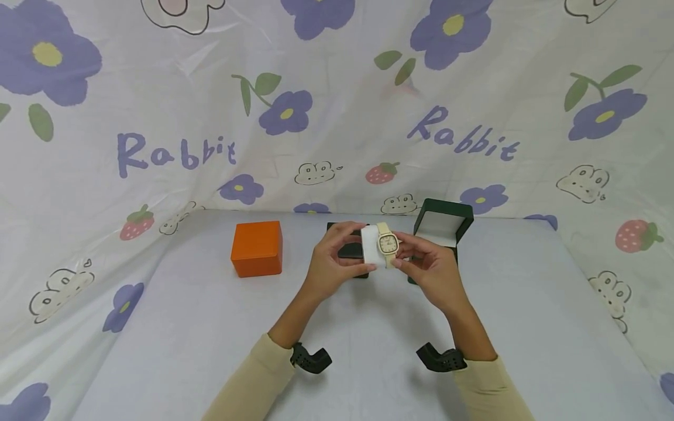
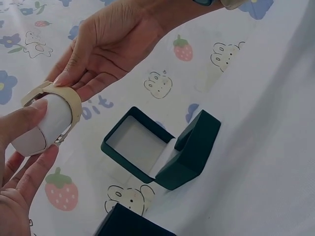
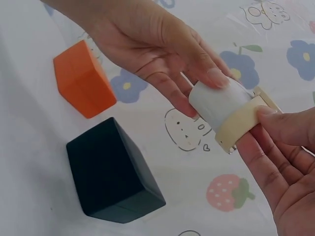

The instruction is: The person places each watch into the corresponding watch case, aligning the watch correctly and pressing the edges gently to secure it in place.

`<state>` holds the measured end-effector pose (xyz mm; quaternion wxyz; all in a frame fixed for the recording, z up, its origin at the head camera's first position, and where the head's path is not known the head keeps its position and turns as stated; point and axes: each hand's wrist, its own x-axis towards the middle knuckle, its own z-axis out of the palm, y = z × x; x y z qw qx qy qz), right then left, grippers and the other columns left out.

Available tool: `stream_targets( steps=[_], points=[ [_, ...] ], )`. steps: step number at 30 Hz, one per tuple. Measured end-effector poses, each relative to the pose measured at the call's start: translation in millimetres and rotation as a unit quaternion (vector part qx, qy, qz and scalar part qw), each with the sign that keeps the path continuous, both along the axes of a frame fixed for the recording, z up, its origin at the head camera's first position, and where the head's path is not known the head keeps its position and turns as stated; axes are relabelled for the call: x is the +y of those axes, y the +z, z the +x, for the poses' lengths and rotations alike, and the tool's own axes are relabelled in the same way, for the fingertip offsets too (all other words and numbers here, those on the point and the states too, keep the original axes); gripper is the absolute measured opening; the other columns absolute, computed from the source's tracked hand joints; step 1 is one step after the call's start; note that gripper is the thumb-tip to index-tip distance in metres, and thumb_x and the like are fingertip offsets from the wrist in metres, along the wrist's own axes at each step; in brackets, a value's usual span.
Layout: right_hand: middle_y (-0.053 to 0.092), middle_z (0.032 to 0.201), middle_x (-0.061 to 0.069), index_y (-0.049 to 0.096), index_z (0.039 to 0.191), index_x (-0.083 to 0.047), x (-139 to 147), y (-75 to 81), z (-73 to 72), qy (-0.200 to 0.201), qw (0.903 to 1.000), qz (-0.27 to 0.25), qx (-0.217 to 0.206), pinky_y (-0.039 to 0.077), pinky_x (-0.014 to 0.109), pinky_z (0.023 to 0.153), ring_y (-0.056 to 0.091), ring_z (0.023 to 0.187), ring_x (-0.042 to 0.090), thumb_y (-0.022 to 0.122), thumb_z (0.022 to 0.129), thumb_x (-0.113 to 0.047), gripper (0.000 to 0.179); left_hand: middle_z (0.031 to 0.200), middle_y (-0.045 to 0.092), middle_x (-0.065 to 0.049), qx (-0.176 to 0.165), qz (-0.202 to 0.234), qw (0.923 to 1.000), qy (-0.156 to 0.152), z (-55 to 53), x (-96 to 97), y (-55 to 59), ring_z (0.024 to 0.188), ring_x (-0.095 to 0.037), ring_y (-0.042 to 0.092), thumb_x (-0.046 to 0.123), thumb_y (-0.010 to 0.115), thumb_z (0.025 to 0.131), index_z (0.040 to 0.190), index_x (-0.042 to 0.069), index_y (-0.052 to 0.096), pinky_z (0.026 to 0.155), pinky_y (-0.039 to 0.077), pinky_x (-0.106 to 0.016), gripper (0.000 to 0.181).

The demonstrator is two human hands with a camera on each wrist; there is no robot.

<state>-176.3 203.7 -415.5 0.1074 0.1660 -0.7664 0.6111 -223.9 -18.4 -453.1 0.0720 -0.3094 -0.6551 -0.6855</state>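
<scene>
Both hands hold a cream-strapped wristwatch (image 1: 388,243) and its white cushion (image 1: 371,245) up above the table. My left hand (image 1: 330,257) grips the cushion at its free end, thumb on the near side and fingers on the far side. The right hand (image 1: 433,268) pinches the watch's cream strap (image 3: 241,120), which is looped around one end of the cushion. The square watch face is turned toward the head camera. Behind the right hand stands an open green watch box (image 2: 189,152) with a pale lining, its lid raised.
An orange box (image 1: 257,248), closed, stands on the white table (image 1: 189,327) to the left. Behind the left hand is a dark closed box (image 3: 113,172), partly covered in the head view. A patterned cloth (image 1: 337,105) hangs along the back and sides.
</scene>
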Motion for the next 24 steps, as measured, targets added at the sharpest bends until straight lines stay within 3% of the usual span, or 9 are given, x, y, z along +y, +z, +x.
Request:
stream_targets(
  steps=[6,10,13,16,20,24],
  points=[
    [0.071,0.100,0.018,0.067,0.133,-0.007,-1.3,-1.2,-0.8,-0.003,1.0000,-0.001,-0.001,0.059,0.023,0.074,0.065,0.093,0.016,0.077,0.088,0.002,0.047,0.139,0.048,-0.003,0.000,-0.007,1.0000,-0.003,-1.4,-2.5,-0.8,0.122,-0.027,0.059,-0.002,0.087,0.077,0.144,0.010,0.056,0.082,0.062,-0.039,0.075],
    [0.069,0.104,0.016,0.067,0.133,-0.006,-0.3,0.4,-0.3,0.014,0.9999,0.002,0.009,0.060,0.025,0.081,0.065,0.096,0.019,0.077,0.087,0.003,0.048,0.141,0.048,-0.005,-0.007,-0.016,0.9998,-0.006,-1.6,-5.0,0.6,0.124,-0.028,0.058,-0.001,0.087,0.077,0.143,0.014,0.057,0.082,0.062,-0.039,0.074],
    [0.067,0.113,0.015,0.063,0.138,-0.008,3.9,1.9,0.3,0.026,0.9989,0.023,0.030,0.059,0.028,0.088,0.063,0.104,0.025,0.078,0.085,0.005,0.056,0.141,0.047,-0.005,-0.016,-0.019,0.9996,-0.012,-1.7,-6.6,1.9,0.125,-0.028,0.057,-0.002,0.087,0.077,0.143,0.014,0.058,0.082,0.062,-0.038,0.074],
    [0.061,0.132,0.011,0.055,0.147,-0.013,9.1,2.5,0.4,0.037,0.9967,0.056,0.045,0.057,0.029,0.094,0.058,0.119,0.028,0.081,0.082,0.005,0.072,0.142,0.047,-0.006,-0.025,-0.016,0.9992,-0.025,-1.3,-8.0,3.1,0.126,-0.029,0.056,-0.006,0.086,0.076,0.143,0.011,0.057,0.083,0.062,-0.038,0.075],
    [0.046,0.155,0.003,0.040,0.156,-0.022,13.3,3.1,-0.6,0.068,0.9927,0.092,0.037,0.051,0.026,0.102,0.047,0.139,0.025,0.085,0.079,0.002,0.092,0.143,0.047,-0.007,-0.024,-0.019,0.9986,-0.044,-0.5,-8.5,5.9,0.125,-0.031,0.057,-0.009,0.086,0.074,0.144,0.009,0.056,0.082,0.062,-0.039,0.078],
    [0.037,0.161,0.001,0.033,0.160,-0.022,13.5,3.0,-1.7,0.101,0.9894,0.103,0.018,0.047,0.024,0.106,0.041,0.144,0.023,0.086,0.079,0.000,0.099,0.142,0.047,-0.006,-0.020,-0.029,0.9979,-0.055,1.2,-8.0,7.7,0.124,-0.030,0.058,-0.008,0.086,0.074,0.145,0.010,0.055,0.081,0.062,-0.040,0.080]
  ],
)
